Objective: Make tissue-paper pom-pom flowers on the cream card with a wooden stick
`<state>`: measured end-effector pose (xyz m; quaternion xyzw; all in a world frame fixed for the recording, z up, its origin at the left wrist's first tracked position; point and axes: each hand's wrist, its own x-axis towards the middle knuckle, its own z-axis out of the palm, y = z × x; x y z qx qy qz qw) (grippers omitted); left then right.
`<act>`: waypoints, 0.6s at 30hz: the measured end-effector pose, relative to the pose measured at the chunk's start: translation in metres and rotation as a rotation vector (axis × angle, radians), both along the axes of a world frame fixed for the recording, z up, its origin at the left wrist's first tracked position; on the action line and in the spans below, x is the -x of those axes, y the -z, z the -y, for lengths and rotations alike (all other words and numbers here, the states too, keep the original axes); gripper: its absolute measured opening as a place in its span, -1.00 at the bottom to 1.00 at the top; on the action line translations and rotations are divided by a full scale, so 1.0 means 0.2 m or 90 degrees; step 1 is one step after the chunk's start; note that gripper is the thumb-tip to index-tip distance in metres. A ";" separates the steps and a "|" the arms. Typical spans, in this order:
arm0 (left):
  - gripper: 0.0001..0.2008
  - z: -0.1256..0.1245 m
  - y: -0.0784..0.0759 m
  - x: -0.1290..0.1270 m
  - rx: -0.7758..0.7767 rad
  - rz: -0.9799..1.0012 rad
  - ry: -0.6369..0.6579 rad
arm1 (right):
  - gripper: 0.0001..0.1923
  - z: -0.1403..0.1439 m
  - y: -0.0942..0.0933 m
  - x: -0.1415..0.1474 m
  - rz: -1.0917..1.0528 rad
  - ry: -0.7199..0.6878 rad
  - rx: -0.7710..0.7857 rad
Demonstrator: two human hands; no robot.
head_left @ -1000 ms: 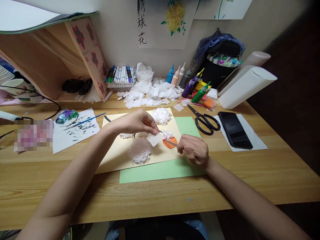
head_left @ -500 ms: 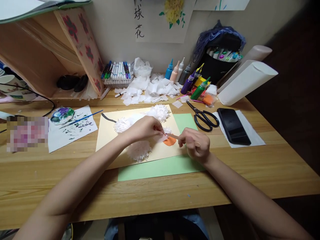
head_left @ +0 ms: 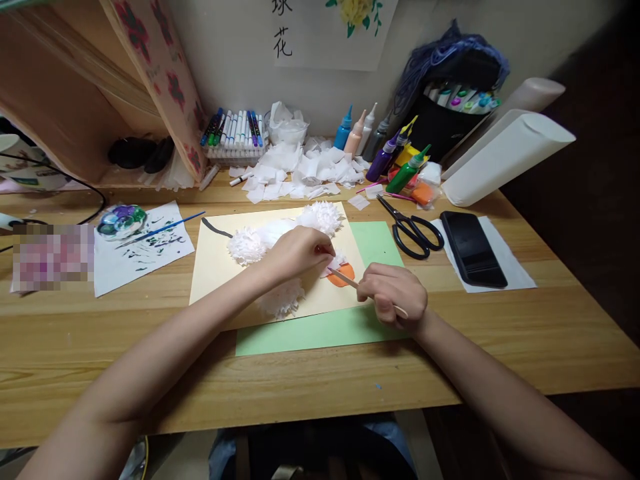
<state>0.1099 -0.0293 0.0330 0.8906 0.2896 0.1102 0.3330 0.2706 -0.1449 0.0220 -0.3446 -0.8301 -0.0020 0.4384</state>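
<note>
My left hand (head_left: 304, 252) reaches over a cream sheet (head_left: 213, 273), thumb and fingers pinched on a small white tissue paper piece (head_left: 326, 268). In my right hand (head_left: 394, 293) is a thin flat wooden stick (head_left: 345, 278), slanting to the left. Its tip is at the tissue by my left fingertips, above an orange patch (head_left: 343, 275) that looks like clay. Fringed white paper tufts (head_left: 246, 245) sit on the sheet, partly covered by my left hand and forearm. A dark curved strip (head_left: 216, 228) marks its upper left corner.
Under the cream sheet lies green paper (head_left: 320, 339). Black scissors (head_left: 411, 233) and a phone (head_left: 473, 248) are at right. Behind are loose tissue pieces (head_left: 320, 167), paint bottles (head_left: 407, 170), markers (head_left: 235, 130) and a white roll (head_left: 510, 157). A brush (head_left: 167, 229) and palette (head_left: 121, 221) lie left.
The stick has tilted, its tip lower and its rear end sticking out below my right hand. My left hand stays nearly in place. The whole view has shifted slightly.
</note>
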 end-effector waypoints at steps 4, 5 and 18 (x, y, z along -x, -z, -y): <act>-0.85 0.00 0.01 0.00 -0.012 0.004 -0.003 | -0.70 -0.02 0.02 0.00 0.021 0.035 -0.015; -0.85 0.00 0.01 0.00 -0.014 0.005 -0.004 | -0.70 -0.02 0.03 0.00 0.027 0.043 -0.011; -0.76 -0.01 0.01 0.00 -0.051 -0.042 -0.009 | -0.61 -0.02 0.04 0.03 -0.068 0.183 0.109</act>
